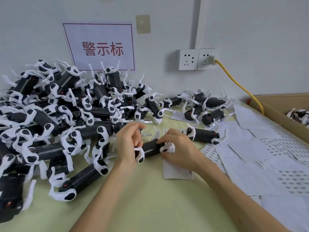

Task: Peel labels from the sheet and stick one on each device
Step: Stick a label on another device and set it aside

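A black device with white legs [149,149] lies between my hands at the middle of the green table. My left hand [127,143] grips its left end, fingers curled round it. My right hand [177,148] pinches the device's right end, fingertips on top of the black body, with a small white label [172,148] by the fingers. Under my right hand lies a white label sheet [177,171]. Whether the label is stuck down is hidden by the fingers.
A large heap of the same devices [58,118] fills the left. Several more devices [204,136] lie at the back right. Spent label sheets [260,156] cover the right side. A cardboard box [275,104] and a yellow cable [240,86] stand at the far right.
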